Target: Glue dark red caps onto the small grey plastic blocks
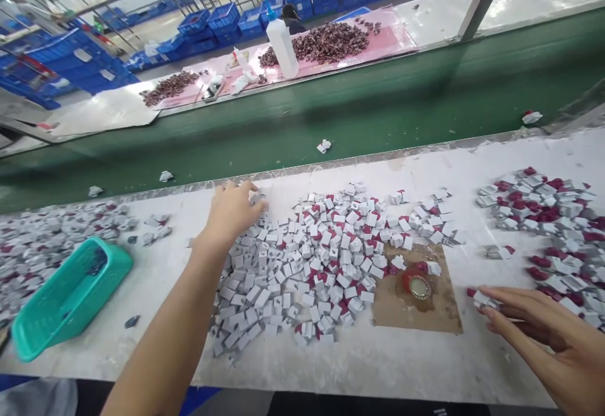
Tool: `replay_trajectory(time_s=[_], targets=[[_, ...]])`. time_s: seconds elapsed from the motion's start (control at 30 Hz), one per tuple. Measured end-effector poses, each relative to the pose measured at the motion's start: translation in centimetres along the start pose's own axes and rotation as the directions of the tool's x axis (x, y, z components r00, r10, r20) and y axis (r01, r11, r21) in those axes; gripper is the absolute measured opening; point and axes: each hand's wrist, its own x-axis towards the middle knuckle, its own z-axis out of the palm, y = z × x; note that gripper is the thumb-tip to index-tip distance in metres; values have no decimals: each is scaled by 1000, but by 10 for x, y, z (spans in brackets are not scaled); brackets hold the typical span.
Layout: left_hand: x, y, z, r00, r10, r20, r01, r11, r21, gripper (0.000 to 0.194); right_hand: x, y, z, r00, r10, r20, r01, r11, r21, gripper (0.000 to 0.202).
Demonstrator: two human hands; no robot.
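Observation:
My left hand (231,211) reaches to the far left edge of a large pile of small white blocks (265,296), many with dark red pieces on them. Its fingers are bent, and a small white block (257,198) shows between thumb and forefinger. At the right, my right hand (543,334) pinches a small white and dark red part (485,300) between thumb and fingertips, just above the table. Left of it lies a brown cardboard sheet (401,315), wet in places, with a small round cap-like dish (418,287) on it.
A teal plastic basket (108,258) stands at the left beside another pile of parts (28,239). More red and white parts (539,208) lie at the right. Beyond runs a green conveyor belt (246,129) carrying a few parts. A white bottle (282,47) stands across it.

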Motion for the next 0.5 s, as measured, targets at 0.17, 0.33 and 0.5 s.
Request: replay_trajectory(time_s=[0.17,0.33,0.5], targets=[[16,10,4,1000,-5,-16,3,995,-98,17,16,-9,-3,989,-134,55,138,988,-73,34],[2,33,-11,1000,25,7,-22,954,-300,24,18,-22,-4,997,-74,22,75,994,-75,34],[-85,68,-13,973,173,152,-46,794,-606,47,13,-41,-6,998,56,3,-56,994,97,20]])
